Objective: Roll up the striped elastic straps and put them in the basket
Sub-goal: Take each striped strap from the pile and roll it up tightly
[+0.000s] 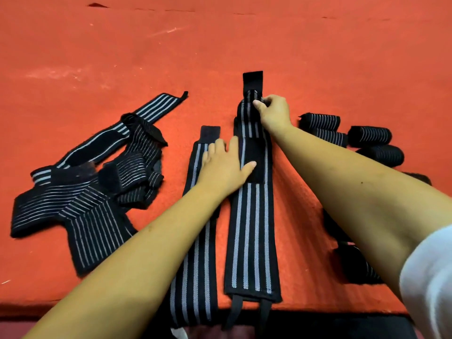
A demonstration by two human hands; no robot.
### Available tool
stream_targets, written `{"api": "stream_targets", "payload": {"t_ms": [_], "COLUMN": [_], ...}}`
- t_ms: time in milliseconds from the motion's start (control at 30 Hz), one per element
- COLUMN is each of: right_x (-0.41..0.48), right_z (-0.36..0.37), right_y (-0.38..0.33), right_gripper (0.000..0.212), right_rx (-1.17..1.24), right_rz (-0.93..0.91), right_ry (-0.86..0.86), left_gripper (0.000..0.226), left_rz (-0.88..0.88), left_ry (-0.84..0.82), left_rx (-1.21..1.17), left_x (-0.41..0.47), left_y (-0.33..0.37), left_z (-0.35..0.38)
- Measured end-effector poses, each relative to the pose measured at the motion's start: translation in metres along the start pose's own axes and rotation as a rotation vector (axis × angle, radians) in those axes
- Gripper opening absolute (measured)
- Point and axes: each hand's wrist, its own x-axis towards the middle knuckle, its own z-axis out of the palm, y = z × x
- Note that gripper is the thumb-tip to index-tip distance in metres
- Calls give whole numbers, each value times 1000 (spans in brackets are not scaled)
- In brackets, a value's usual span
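Observation:
A long black strap with grey stripes (252, 236) lies stretched away from me on the orange surface. My right hand (272, 111) pinches its far end, where the strap is bunched just short of a black velcro tab (252, 80). My left hand (226, 167) lies flat with spread fingers, pressing on the strap's middle and partly on a second flat striped strap (195, 265) to its left. Several rolled straps (367, 138) lie to the right, behind my right forearm. No basket is in view.
A tangled pile of loose striped straps (93, 182) lies at the left. More dark rolls (354, 267) sit under my right forearm near the front edge (97, 304) of the orange surface. The far orange area is bare.

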Motion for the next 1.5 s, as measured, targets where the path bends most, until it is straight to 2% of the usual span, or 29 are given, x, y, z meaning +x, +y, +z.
{"api": "stream_targets", "payload": {"t_ms": [167,233,300,400,467,567,667,733,833,900,967,1067,1167,1300,1400,1500], "right_x": [12,16,19,20,17,6,-18,-43,-89,-120,-148,-183,-207,-234,-246,-253], "right_z": [13,19,22,26,24,11,-11,-28,-55,-70,-81,-90,-96,-111,-126,-137], "right_y": [13,12,6,-1,-4,-18,-40,-53,-61,-64,-66,-66,-66,-68,-75,-81], "right_gripper": [23,23,22,17,5,7,5,9,12,10,11,11,10,22,24,21], "right_rx": [-120,-208,-205,-94,73,331,462,532,581,567,573,613,602,521,453,417], "right_rz": [90,193,201,159,139,142,85,49,-5,-21,-8,4,12,-33,-98,-160], "right_ry": [-36,-47,-64,-83,-74,-43,-33,-81,-172,-229,-253,-218,-192,-57,-37,-68], "left_gripper": [67,62,58,57,57,56,58,58,51,51,52,28,20,29,40,35], "left_rz": [117,136,145,145,147,149,122,49,-72,-130,-159,-98,-111,-203,-132,-22], "left_ry": [173,194,201,191,186,174,127,112,234,185,124,117,114,187,186,170], "left_rx": [139,150,153,150,147,97,-81,-394,-925,-1196,-1351,-1309,-1306,-1318,-1286,-1253], "left_x": [-3,-2,0,0,-1,-1,1,0,-7,-12,-17,-31,-49,-63,-69,-79], "left_y": [-15,-16,-17,-17,-16,-17,-19,-21,-22,-15,-1,23,33,35,37,46], "left_z": [29,30,30,29,27,26,19,10,-6,-24,-48,-70,-72,-81,-93,-108]}}
